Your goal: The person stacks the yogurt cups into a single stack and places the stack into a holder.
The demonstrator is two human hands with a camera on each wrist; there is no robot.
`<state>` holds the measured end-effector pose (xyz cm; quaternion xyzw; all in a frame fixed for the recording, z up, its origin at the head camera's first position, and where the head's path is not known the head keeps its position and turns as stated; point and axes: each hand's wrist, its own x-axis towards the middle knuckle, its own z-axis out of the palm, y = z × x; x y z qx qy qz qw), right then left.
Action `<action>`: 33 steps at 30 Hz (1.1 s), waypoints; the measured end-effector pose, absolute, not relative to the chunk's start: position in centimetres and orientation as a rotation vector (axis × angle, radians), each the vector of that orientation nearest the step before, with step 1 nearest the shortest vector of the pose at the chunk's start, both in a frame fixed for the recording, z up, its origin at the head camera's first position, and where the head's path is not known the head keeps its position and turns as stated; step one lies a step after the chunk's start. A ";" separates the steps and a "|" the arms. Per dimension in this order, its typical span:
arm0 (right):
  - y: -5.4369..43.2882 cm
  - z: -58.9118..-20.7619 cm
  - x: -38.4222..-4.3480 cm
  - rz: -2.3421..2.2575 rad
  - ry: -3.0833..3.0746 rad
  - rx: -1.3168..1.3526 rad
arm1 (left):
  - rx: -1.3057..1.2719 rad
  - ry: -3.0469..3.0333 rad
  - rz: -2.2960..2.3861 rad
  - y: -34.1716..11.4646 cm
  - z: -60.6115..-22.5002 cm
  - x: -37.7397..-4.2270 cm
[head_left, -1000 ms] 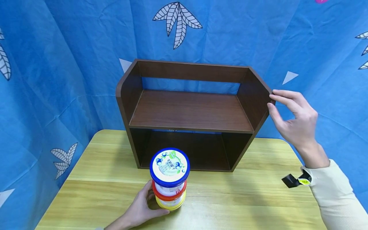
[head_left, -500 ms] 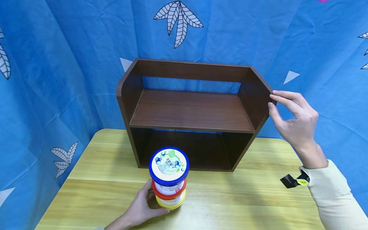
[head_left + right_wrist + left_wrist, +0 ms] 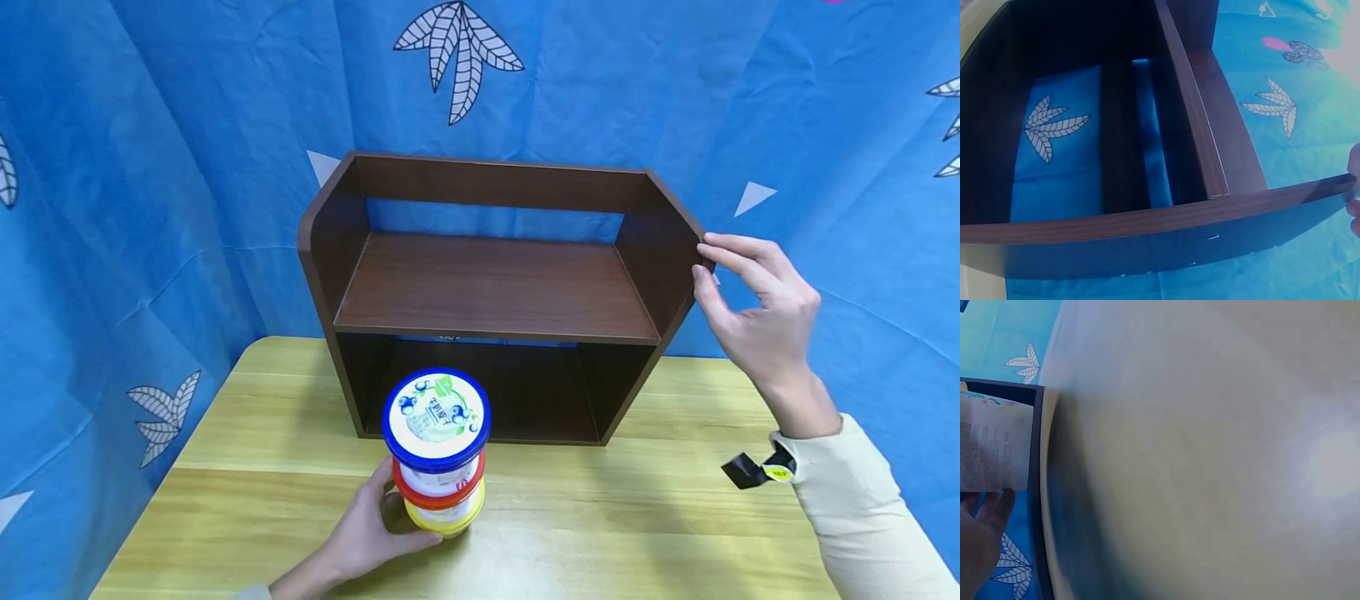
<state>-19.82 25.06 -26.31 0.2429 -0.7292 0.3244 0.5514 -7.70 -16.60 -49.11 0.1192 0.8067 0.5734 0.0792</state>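
Three round tubs stand in a stack in the head view: a blue-lidded tub [image 3: 437,419] on top, a red-rimmed tub [image 3: 442,483] in the middle, a yellow-rimmed tub [image 3: 450,512] lowest. My left hand [image 3: 356,537] grips the lowest tub, thumb in front and fingers at its left side. The left wrist view catches a white printed surface [image 3: 997,444] above the fingertips. To the right, my right hand [image 3: 768,317] pinches the front edge of the side panel of a dark brown two-tier shelf [image 3: 495,287]. Its fingertips show at the border of the right wrist view.
The shelf stands on a light wooden table [image 3: 600,517], just behind the tubs. A blue curtain [image 3: 585,83] with leaf prints hangs behind and beside it. A black strap [image 3: 742,471] with a yellow tag sticks out from the right cuff.
The left hand and the stack have moved slightly up in the head view, toward the shelf. The right hand keeps its hold on the side panel, and the view has shifted a little.
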 end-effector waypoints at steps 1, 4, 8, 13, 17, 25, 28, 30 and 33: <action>25.0 -26.3 -19.8 0.768 -1.723 0.571 | 0.360 2.419 1.715 -16.6 -48.9 -7.8; 25.0 -26.4 -19.9 0.767 -1.718 0.567 | 0.382 2.426 1.723 -16.6 -48.1 -8.1; 25.1 -26.4 -20.0 0.768 -1.723 0.568 | 0.479 2.463 1.729 -16.8 -46.8 -8.7; 25.3 -26.5 -20.1 0.765 -1.732 0.563 | 0.590 2.497 1.772 -17.3 -45.3 -9.3; 25.4 -26.6 -20.2 0.763 -1.733 0.562 | 0.633 2.510 1.793 -17.5 -44.1 -9.7; 25.3 -26.5 -20.2 0.775 -1.730 0.562 | 0.714 2.547 1.782 -17.8 -42.1 -10.4; 25.3 -26.5 -20.1 0.775 -1.728 0.560 | 0.766 2.553 1.778 -17.9 -41.3 -10.7; 25.3 -26.5 -20.1 0.771 -1.730 0.558 | 0.782 2.555 1.778 -18.0 -40.8 -10.9; 25.3 -26.6 -20.1 0.766 -1.736 0.558 | 0.788 2.568 1.772 -18.1 -40.0 -11.1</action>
